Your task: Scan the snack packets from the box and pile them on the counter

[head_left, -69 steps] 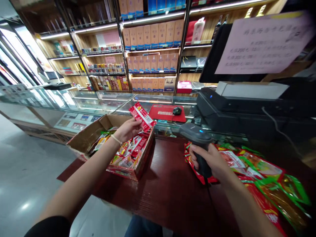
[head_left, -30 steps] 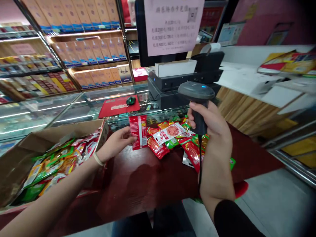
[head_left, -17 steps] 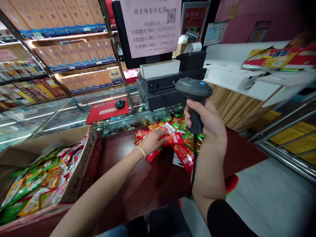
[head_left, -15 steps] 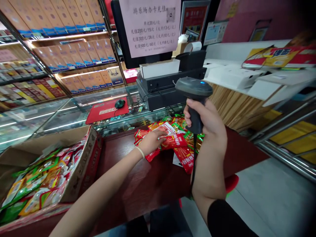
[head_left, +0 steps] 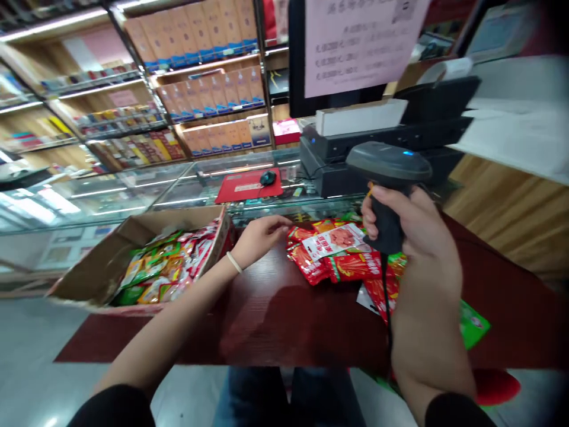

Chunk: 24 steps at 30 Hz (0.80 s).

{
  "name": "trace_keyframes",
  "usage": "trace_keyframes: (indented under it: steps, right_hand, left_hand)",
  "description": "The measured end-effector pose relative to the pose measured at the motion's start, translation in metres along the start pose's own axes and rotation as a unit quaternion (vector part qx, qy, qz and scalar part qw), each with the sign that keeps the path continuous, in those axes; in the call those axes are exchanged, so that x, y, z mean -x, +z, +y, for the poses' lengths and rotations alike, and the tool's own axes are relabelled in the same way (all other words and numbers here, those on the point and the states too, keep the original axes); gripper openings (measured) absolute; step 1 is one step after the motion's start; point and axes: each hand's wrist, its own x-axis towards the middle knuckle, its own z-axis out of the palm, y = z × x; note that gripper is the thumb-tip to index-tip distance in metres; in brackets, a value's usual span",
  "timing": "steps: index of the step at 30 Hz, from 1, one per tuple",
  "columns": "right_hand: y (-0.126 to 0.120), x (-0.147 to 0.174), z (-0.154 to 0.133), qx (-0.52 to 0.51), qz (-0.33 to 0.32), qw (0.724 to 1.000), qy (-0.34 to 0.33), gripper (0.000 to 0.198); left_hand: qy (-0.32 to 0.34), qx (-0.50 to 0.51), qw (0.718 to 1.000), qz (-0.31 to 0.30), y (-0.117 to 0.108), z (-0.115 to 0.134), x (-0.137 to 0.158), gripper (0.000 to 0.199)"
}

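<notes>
My right hand (head_left: 411,219) is wrapped round the handle of a dark barcode scanner (head_left: 386,163); a blue light glows on its head and a cord hangs down. My left hand (head_left: 262,237), with a pale band at the wrist, hovers empty over the table, fingers stretched loosely. Its fingertips are at the left edge of a pile of snack packets. On top lies a white and red snack packet (head_left: 335,240), over several red snack packets (head_left: 311,267). Part of the pile is hidden behind the scanner and my right forearm.
An open cardboard box (head_left: 95,267) full of small snack packets stands at left on the dark red table (head_left: 267,332). Beyond are a glass counter (head_left: 178,184), a red mouse pad (head_left: 235,187) with a mouse (head_left: 268,178), and a monitor (head_left: 297,59) carrying a pink notice.
The view has swung left, bringing more of the shelves and box in. My left hand has come off the packets to their left side. The scanner remains in my right hand.
</notes>
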Motion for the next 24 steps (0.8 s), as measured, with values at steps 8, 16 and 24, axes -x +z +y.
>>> trace_keyframes:
  steps: [8,16,24]
  right_hand:
    - [0.051,0.0,0.014,0.009,-0.054,0.997,0.06,0.023]
    - [0.117,0.005,0.05,0.013,-0.159,0.983,0.093,0.029]
    - [0.174,0.016,0.104,0.079,-0.279,0.947,0.14,0.037]
  left_hand:
    - [-0.141,-0.029,0.98,0.135,-0.117,-0.069,0.086,0.034]
    - [-0.234,-0.091,0.962,0.109,-0.181,-0.157,0.155,0.035]
    - [-0.275,-0.118,0.953,0.054,-0.181,-0.197,0.191,0.036]
